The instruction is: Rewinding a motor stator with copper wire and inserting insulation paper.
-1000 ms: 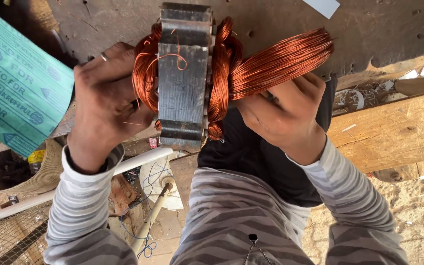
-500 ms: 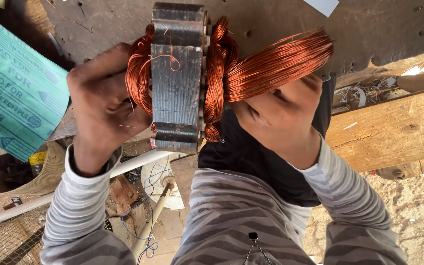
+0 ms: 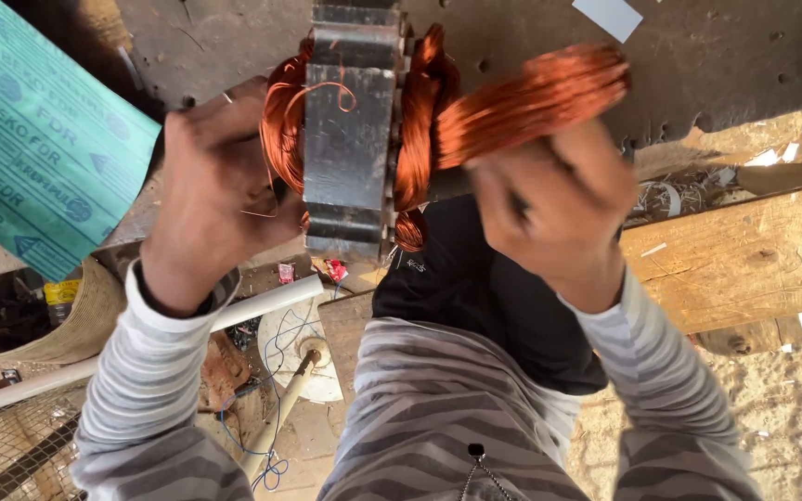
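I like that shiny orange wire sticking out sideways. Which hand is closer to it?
Right. The right hand grips the copper wire bundle from beneath, while the left hand is across the grey metal core, holding its other side.

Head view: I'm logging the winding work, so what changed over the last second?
The right hand slid up along the loose bundle of copper wire, its fingers closing over it, blurred. The left hand stayed gripping the copper coil beside the grey laminated steel stator core, which barely shifted.
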